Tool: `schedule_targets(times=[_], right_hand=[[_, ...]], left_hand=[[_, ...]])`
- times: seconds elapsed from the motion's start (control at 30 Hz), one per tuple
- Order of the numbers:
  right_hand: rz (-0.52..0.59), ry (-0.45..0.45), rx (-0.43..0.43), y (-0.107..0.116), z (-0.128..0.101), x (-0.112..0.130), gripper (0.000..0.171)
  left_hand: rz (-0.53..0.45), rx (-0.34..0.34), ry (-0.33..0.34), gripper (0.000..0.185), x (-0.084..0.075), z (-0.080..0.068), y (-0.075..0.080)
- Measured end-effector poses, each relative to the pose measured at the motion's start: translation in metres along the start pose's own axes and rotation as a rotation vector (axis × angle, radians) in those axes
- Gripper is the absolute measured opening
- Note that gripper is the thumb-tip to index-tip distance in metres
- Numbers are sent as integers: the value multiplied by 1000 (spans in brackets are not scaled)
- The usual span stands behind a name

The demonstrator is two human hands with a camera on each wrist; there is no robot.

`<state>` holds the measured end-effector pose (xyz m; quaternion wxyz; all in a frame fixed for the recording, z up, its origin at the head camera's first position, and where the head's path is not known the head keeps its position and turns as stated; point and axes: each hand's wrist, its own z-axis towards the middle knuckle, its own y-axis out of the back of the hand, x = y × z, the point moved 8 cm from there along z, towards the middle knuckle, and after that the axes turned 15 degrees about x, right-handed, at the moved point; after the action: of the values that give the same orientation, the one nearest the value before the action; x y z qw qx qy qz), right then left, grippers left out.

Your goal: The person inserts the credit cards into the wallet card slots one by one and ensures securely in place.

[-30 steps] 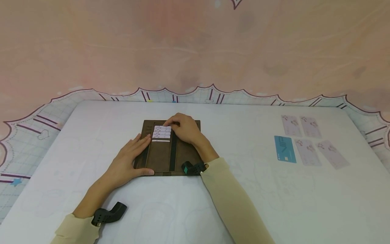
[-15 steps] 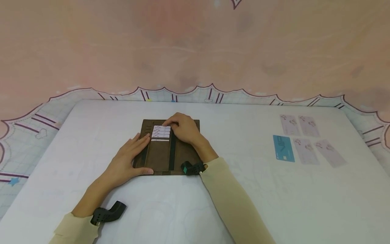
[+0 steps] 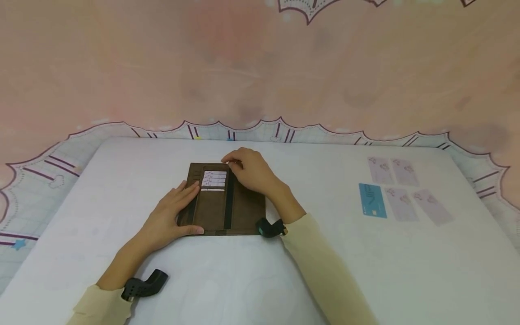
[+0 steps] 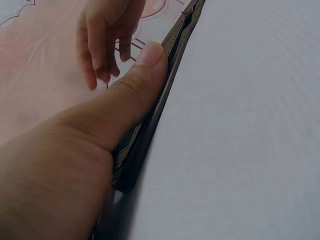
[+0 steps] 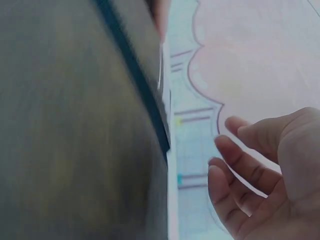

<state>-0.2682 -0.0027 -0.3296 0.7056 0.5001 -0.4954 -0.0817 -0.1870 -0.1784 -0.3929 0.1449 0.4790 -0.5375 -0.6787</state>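
Since a moment ago, the right hand [image 3: 249, 170] has been lifted off the cards to the wallet's [image 3: 243, 207] far edge, fingers loosely curled, holding nothing. Three pale cards [image 3: 215, 178] are seen tucked in the wallet's slots just beside it. The left hand [image 3: 172, 215] is pressed flat on the wallet's left flap.

From the left wrist, the thumb [image 4: 135, 90] is laid along the wallet's edge [image 4: 172, 55].

From the right wrist, relaxed fingers [image 5: 240, 165] are shown beside the blurred wallet [image 5: 75, 125].

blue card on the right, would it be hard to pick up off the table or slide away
The blue card lies flat on the smooth white table, so it would probably slide easily when pushed. It looks thin and stiff, likely light, and its edge may be fiddly to lift.
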Motion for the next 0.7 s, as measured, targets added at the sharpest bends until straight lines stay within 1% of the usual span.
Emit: schedule_targets(times=[0.17, 0.37, 0.53, 0.7], right_hand=[[4, 30, -53, 22, -26, -10, 23], [-16, 31, -114, 50, -65, -29, 23], [-39, -5, -145, 71, -99, -52, 24], [-56, -100, -160, 95, -142, -86, 26]], left_hand=[[11, 1, -1, 102, 1, -1, 1], [8, 11, 12, 102, 3, -2, 2], [-4, 18, 26, 102, 3, -2, 2], [-33, 26, 29, 101, 0, 0, 0]])
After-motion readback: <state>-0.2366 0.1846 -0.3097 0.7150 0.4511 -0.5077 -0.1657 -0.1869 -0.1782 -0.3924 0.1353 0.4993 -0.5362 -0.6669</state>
